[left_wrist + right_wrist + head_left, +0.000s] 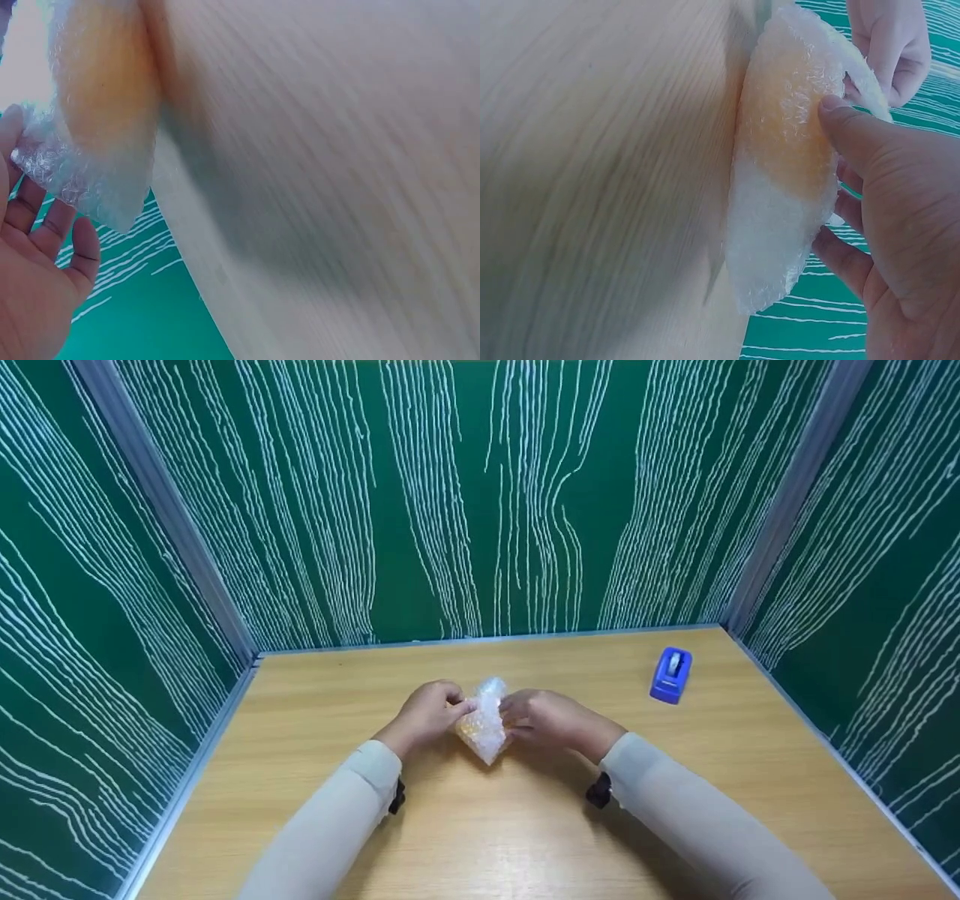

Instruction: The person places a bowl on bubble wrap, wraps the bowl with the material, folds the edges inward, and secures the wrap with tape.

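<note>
A bubble-wrap bundle (484,727) lies on the wooden table between the two hands. Through the clear wrap shows a rounded orange-yellow object (784,127), its kind blurred by the bubbles. My left hand (429,711) pinches the left edge of the wrap, its thumb pointing inward. From the other side, my right hand (907,217) holds the bundle, thumb pressed on the near face and fingers behind it. In the left wrist view, the wrap's pointed end hangs past the fingers of the left hand (37,277).
A blue tape dispenser (671,675) stands at the back right of the wooden table (315,780). Green panels (480,510) with white wavy lines rise behind and at both sides, joined by grey metal posts (787,487).
</note>
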A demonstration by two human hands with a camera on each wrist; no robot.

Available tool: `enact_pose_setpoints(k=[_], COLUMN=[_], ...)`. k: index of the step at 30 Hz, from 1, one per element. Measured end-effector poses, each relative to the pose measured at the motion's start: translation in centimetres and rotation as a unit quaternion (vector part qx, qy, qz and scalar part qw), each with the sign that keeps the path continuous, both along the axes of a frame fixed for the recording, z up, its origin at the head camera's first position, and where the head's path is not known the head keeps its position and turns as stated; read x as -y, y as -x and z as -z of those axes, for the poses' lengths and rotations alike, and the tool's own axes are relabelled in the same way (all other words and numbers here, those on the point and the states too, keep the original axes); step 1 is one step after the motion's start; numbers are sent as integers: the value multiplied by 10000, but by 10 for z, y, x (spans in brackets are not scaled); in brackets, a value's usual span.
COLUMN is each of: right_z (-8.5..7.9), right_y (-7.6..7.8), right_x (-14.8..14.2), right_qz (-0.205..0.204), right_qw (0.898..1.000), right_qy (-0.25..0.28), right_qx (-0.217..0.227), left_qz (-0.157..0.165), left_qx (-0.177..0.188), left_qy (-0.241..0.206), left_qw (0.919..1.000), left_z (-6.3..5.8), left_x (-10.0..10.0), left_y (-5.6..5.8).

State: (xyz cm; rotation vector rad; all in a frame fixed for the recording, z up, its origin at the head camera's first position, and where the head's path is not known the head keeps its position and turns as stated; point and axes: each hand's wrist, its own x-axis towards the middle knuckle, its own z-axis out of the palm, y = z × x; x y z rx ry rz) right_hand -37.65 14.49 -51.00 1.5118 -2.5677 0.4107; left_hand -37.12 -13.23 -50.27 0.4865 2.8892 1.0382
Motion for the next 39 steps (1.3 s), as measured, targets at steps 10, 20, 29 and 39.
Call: enact_pose_setpoints(k=[10,20,29,39], right_z=[0,4,6,3], right_y=[-2,-8,-5,-4], right_x=[0,-1,1,0], right_qz=[263,727,287,233], right_qw=[9992,9959,9988,9996], right_qy=[128,465,375,148], right_qx=[282,278,-119,8], left_qz=[-137,122,-195,586], left_qx=[281,29,-165,-945], left_qy=[-79,-149,16,836], left_qw=[9995,9998,9997,9903], left_z=[1,29,13,5], left_x=[-9,-7,-16,-13], left_y=[9,34,11,-8])
